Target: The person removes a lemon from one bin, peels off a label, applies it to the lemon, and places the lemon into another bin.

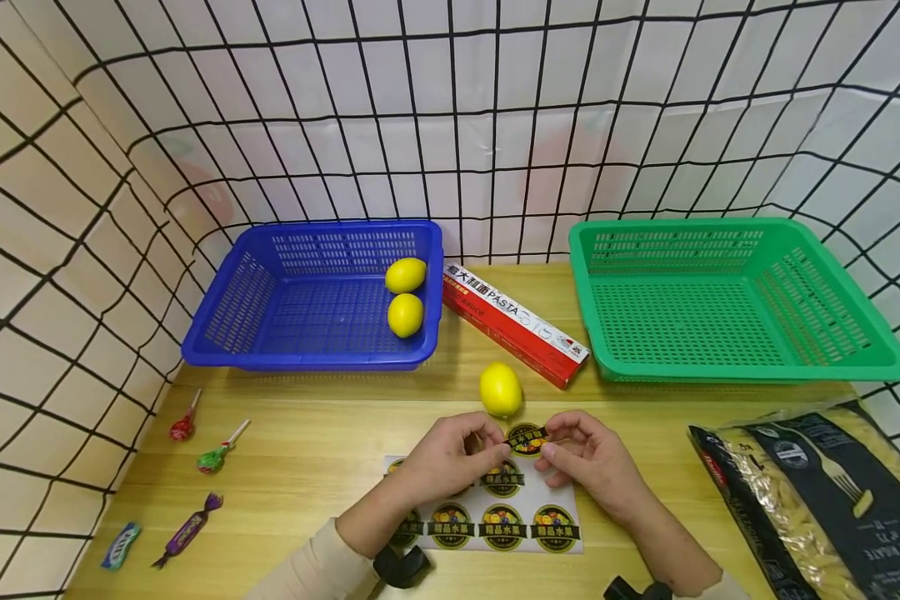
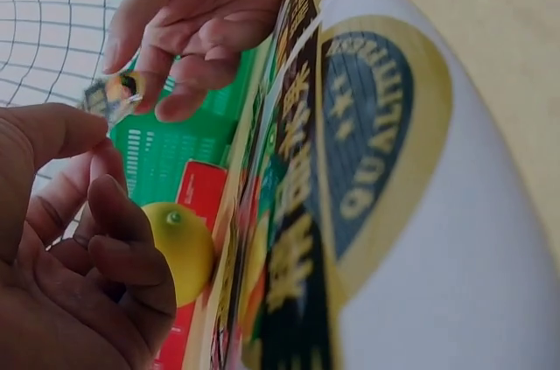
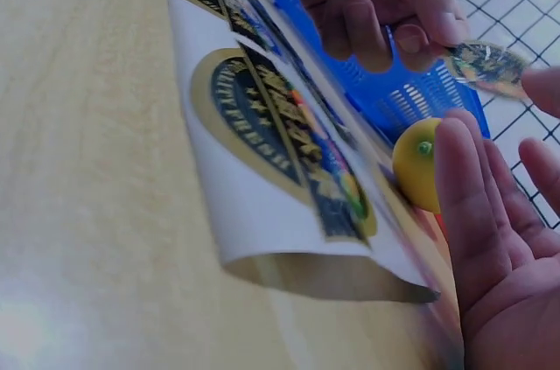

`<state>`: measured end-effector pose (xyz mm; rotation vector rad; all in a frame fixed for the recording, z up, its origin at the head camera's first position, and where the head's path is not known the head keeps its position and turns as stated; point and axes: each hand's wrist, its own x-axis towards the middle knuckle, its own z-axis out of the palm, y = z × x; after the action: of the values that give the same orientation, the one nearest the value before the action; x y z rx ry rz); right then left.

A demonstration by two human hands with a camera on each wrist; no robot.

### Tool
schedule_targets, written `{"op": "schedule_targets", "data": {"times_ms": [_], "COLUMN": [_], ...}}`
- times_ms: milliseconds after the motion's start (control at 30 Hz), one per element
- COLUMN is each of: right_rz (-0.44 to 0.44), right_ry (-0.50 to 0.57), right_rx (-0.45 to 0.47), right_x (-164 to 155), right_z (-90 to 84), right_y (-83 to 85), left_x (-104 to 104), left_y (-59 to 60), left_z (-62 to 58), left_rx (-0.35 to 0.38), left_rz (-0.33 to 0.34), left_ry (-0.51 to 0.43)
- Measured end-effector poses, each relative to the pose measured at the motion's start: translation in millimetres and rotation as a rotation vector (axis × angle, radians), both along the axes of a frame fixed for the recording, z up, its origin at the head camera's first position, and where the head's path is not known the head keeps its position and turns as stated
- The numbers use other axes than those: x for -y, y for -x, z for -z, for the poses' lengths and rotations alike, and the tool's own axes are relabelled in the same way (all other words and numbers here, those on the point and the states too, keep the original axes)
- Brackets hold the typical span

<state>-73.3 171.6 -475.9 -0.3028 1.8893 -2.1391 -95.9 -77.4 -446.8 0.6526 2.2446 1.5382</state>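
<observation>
Close above a white sheet of round stickers (image 1: 517,533), a loose round black-and-gold fruit sticker (image 1: 527,438) is stretched between both hands. The left hand (image 1: 450,458) pinches its left end between thumb and forefinger, the other fingers curled, as the left wrist view shows. At its right end the right hand (image 1: 596,462) pinches the edge with thumb and forefinger; its remaining fingers are loosely bent in the right wrist view. A yellow lemon (image 1: 500,389) lies on the table just beyond the fingertips. Part of the sheet is hidden under the left hand and forearm.
A blue basket (image 1: 315,360) with two lemons (image 1: 406,295) stands back left, a green basket (image 1: 750,371) back right. Between them lies a red pasta box (image 1: 513,325). Lollipops (image 1: 212,460) and wrapped candies (image 1: 187,533) are at left, a penne bag (image 1: 817,500) at right.
</observation>
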Motion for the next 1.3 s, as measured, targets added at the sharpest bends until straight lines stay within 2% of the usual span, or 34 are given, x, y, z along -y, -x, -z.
{"op": "schedule_targets", "data": {"times_ms": [100,267,667,900,1100,1300], "right_rz": [0.050,0.078,0.030,-0.008,0.012,0.037], "right_ry": [-0.024,-0.100,-0.294,-0.268,-0.306,-0.352], "right_rx": [-0.039,-0.061,-0.039,-0.011,-0.020,-0.030], "right_x": [-0.4,0.5,9.6,14.6,20.6,21.2], "right_z": [-1.3,-4.3,-21.3,-28.2,-36.3,-43.3], "right_y": [1.4,4.1,13.0,22.0,26.3,35.5], "left_x": [1.0,3.9,19.5,24.8,25.1,20.1], "left_y": [1.2,4.0,16.5,21.0,21.6,26.2], "left_z": [0.0,-3.1,-13.3,-19.5,-20.2,-20.8], "left_rx": [-0.001,0.001,-0.038,-0.034,-0.028,-0.046], "left_rz": [0.012,0.024,0.037,0.018,0.027,-0.045], "left_ry": [-0.007,0.012,0.058,0.067,0.082,0.046]}}
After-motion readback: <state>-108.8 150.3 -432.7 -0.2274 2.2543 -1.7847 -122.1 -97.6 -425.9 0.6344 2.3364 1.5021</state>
